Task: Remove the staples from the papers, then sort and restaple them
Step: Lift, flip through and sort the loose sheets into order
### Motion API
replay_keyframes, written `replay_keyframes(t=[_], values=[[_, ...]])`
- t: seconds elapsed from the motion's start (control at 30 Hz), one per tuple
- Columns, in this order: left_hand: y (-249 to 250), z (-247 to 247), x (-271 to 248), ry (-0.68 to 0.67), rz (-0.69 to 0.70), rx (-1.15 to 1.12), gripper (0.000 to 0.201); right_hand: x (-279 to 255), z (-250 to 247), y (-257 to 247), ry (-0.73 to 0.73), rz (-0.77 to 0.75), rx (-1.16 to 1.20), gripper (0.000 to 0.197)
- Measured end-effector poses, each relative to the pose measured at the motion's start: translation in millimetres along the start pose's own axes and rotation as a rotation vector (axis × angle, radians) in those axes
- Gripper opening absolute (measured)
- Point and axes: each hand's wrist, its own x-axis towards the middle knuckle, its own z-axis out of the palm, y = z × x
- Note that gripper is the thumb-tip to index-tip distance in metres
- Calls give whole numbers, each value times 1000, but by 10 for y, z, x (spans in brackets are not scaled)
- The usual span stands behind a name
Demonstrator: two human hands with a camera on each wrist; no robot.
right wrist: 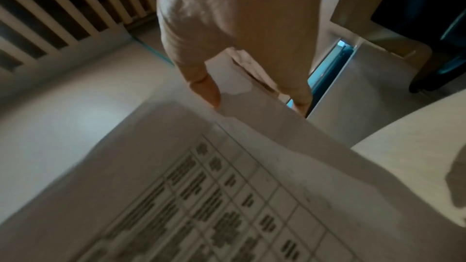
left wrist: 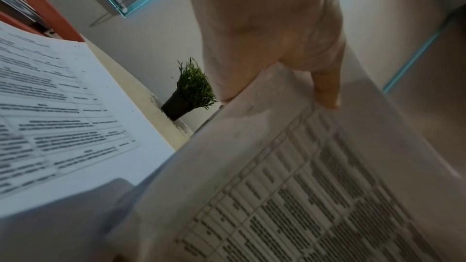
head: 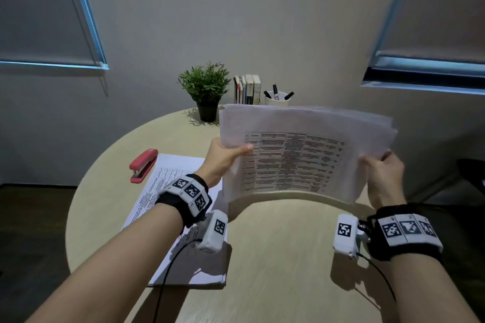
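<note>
Partly hidden — stapler beside papers.

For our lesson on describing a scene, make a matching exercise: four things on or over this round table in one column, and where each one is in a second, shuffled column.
Things
1. red stapler
2. held sheets
3. flat paper stack
4. potted plant

Places
A. at the table's far edge, left of the books
B. lifted between both hands
C. lying on the table under the left forearm
D. on the table at the flat stack's far left corner

Pairs: 1-D, 2-B, 3-C, 4-A
</note>
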Motion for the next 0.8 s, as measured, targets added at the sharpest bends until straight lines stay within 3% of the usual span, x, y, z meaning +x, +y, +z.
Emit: replay_keyframes(t=[0.17,0.3,0.43,0.53,0.67,0.73,0.8], values=[[0,-18,-2,-21,-32,6,28,-59,-78,2,-36,-6,3,28],[-12,65,-41,-3,-14,16,18,-162,-43,-16,-71,39,43,25],[153,59,30,-13,48,-27,21,-36,-62,-123,-57,-64,47,33],[147,37,50,-44,5,-32,31,53,-105,-37,-26,-59,29,43],[16,37,3,-80,-45,54,25,-17,-68,34,-40,-43,-70,60],[-4,43,-8,-68,-34,45,23,-90,-6,-47,-19,-120,-166,77],[-1,55,-9,-72,-26,53,22,-131,57,-147,63,-357,-435,87]])
